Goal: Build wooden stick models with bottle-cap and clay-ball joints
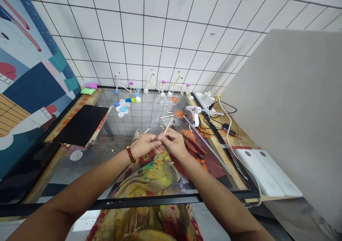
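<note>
My left hand (145, 144), with a beaded bracelet at the wrist, is closed in a pinch close against my right hand (174, 143). A pale wooden stick (168, 125) slants up from the fingers of my right hand. Another thin stick (146, 131) shows just behind my left hand; its lower part is hidden. What the left fingertips pinch is too small to make out. Beyond the hands, sticks and small chips (167, 117) lie on the glass tabletop (107, 125).
Three small stick-built bicycles (155, 86) stand along the tiled wall. Bottle caps (123, 108) lie left of centre, near a black board (83, 125). To the right are a white glue gun (195, 115), red-handled pliers (191, 141), cables and a power strip.
</note>
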Demonstrator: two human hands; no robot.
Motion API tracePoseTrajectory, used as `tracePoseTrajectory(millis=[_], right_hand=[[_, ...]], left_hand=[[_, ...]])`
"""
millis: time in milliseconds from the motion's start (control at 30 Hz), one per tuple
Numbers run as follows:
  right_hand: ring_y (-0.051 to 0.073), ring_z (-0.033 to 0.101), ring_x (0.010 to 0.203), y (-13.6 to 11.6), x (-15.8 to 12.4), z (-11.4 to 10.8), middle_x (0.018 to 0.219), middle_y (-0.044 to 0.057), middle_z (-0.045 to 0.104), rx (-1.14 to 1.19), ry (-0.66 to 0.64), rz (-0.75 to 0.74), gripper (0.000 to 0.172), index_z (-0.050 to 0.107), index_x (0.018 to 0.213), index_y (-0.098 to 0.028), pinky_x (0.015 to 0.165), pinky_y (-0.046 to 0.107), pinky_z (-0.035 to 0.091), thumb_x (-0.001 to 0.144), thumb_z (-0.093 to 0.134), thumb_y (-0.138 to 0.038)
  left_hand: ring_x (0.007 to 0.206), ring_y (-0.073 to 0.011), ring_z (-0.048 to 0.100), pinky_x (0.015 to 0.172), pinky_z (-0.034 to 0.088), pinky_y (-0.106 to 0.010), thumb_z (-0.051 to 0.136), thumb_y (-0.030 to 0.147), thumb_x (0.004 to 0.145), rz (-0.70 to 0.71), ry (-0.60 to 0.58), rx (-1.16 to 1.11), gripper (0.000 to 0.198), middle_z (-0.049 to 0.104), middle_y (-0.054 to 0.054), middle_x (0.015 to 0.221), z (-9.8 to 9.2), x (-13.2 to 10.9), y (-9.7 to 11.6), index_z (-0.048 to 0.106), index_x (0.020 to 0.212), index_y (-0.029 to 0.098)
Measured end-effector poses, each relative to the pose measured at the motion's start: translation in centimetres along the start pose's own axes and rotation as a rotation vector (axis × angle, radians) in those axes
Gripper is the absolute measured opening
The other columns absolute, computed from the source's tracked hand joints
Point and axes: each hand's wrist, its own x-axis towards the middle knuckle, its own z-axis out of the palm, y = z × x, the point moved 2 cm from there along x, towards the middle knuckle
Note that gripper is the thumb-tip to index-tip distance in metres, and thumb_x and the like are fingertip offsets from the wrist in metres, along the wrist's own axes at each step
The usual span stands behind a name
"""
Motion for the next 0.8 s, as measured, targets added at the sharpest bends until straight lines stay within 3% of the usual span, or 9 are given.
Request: tracePoseTrajectory(millis=[333, 800], right_hand=[[0.015, 0.06, 0.07, -0.03, -0.06, 0.37, 0.074, 0.003, 0.068, 0.012, 0.017, 0.033, 0.023, 0.074, 0.071, -0.022, 0.067, 0.029, 0.048, 0.079, 0.07, -0.044], [0.012, 0.051, 0.059, -0.19, 0.13, 0.42, 0.064, 0.001, 0.059, -0.035, 0.041, -0.006, 0.03, 0.069, 0.064, -0.02, 0.056, 0.026, 0.043, 0.078, 0.069, -0.047]], left_hand=[[0.055, -0.0127, 0.065, 0.057, 0.055, -0.025, 0.082, 0.047, 0.06, 0.006, 0.066, 0.004, 0.042, 0.07, -0.005, 0.063, -0.06, -0.11, 0.14, 0.068, 0.072, 0.01], [0.058, -0.0126, 0.065, 0.059, 0.055, -0.025, 0.082, 0.044, 0.062, -0.003, 0.108, 0.054, 0.038, 0.069, -0.004, 0.063, -0.14, -0.04, 0.41, 0.069, 0.073, 0.01]])
